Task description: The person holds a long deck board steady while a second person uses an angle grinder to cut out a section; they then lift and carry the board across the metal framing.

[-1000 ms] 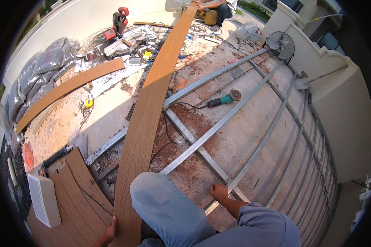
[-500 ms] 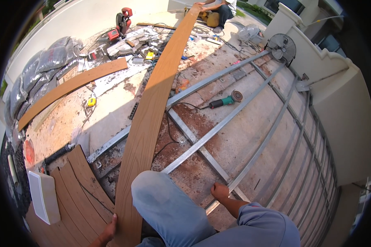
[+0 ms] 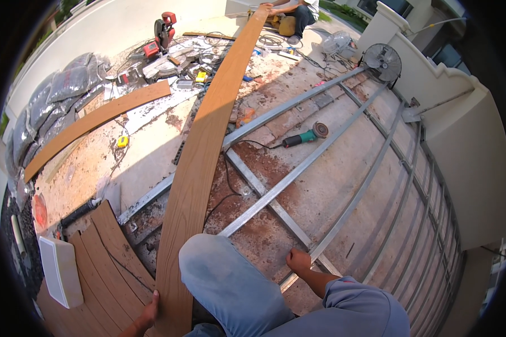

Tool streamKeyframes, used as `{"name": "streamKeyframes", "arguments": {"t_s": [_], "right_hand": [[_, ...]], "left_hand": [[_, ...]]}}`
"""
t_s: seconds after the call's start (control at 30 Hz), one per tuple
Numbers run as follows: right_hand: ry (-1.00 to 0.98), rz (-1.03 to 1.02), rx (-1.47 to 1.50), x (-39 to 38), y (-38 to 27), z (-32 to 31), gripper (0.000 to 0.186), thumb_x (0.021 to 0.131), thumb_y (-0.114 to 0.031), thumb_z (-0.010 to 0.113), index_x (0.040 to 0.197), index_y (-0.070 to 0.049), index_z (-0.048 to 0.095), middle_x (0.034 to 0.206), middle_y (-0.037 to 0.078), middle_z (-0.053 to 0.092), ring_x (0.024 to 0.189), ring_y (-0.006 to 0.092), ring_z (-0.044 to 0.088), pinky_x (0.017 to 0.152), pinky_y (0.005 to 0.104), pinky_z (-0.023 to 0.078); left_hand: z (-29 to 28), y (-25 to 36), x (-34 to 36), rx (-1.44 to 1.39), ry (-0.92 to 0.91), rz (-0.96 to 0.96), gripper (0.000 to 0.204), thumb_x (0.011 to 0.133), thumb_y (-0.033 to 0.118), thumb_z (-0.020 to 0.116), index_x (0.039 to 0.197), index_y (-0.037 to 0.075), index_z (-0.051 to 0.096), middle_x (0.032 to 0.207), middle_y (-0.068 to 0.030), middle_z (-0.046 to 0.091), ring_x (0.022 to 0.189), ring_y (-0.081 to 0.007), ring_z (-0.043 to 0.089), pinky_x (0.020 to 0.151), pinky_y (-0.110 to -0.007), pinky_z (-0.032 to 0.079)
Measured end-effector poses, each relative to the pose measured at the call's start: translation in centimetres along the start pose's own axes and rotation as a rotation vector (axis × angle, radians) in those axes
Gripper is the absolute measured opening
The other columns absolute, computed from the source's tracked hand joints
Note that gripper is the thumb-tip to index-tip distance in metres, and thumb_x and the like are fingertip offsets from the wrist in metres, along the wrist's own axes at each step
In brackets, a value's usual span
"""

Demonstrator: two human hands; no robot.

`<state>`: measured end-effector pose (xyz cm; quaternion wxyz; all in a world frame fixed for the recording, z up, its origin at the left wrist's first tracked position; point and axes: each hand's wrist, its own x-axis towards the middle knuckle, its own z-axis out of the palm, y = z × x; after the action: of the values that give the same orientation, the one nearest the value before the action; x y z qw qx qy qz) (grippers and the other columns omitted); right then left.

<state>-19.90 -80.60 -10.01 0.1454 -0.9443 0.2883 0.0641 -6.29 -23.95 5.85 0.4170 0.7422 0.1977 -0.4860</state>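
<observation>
A long brown wood-grain decking board runs from beside my knee away to the far end. My left hand grips its left edge near the close end, the fingers partly hidden under it. At the far end another person's hands touch the same board. My right hand is a closed fist beside a crossing of the galvanized metal frame; no tool sticks out of it. To its far side, a green and black angle grinder lies on the ground between the rails.
Laid decking boards and a white box-shaped thing are at lower left. Another loose board lies by stacked grey bags. Farther off are a red mitre saw, cables, scraps and a fan. A wall bounds the right.
The board's far end has shifted slightly left along with the other person's hands. My two hands keep their places and grip.
</observation>
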Motion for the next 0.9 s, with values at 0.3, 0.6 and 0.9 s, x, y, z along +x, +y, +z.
{"name": "streamKeyframes", "arguments": {"t_s": [0.3,0.6,0.9], "right_hand": [[-0.003,-0.004,-0.006,-0.1,0.1,0.2,0.024,0.084,-0.029,0.058,0.081,-0.006,0.065,0.077,0.019,0.068,0.071,0.04,0.065,0.067,0.0523,0.052],[0.013,-0.011,-0.012,-0.1,0.2,0.3,0.024,0.084,-0.029,0.059,0.08,-0.006,0.065,0.075,0.019,0.067,0.069,0.0393,0.066,0.065,0.0525,0.052],[0.008,-0.007,-0.013,0.0,0.2,0.3,0.025,0.084,-0.03,0.059,0.08,-0.006,0.065,0.075,0.019,0.068,0.07,0.0391,0.066,0.066,0.0521,0.052]], "left_hand": [[0.0,-0.1,0.1,-0.011,-0.008,0.001,0.102,0.096,0.074,0.026,0.14,-0.017,0.04,0.145,-0.0249,0.047,0.138,-0.0289,0.041,0.115,-0.031,0.028],[0.0,-0.1,0.2,0.017,-0.011,0.024,0.101,0.096,0.074,0.024,0.142,-0.015,0.039,0.145,-0.0239,0.046,0.138,-0.0283,0.04,0.116,-0.031,0.027],[-0.6,-2.1,1.8,-0.03,-0.031,0.043,0.101,0.096,0.074,0.025,0.142,-0.015,0.039,0.145,-0.024,0.046,0.138,-0.0286,0.041,0.116,-0.031,0.027]]}}
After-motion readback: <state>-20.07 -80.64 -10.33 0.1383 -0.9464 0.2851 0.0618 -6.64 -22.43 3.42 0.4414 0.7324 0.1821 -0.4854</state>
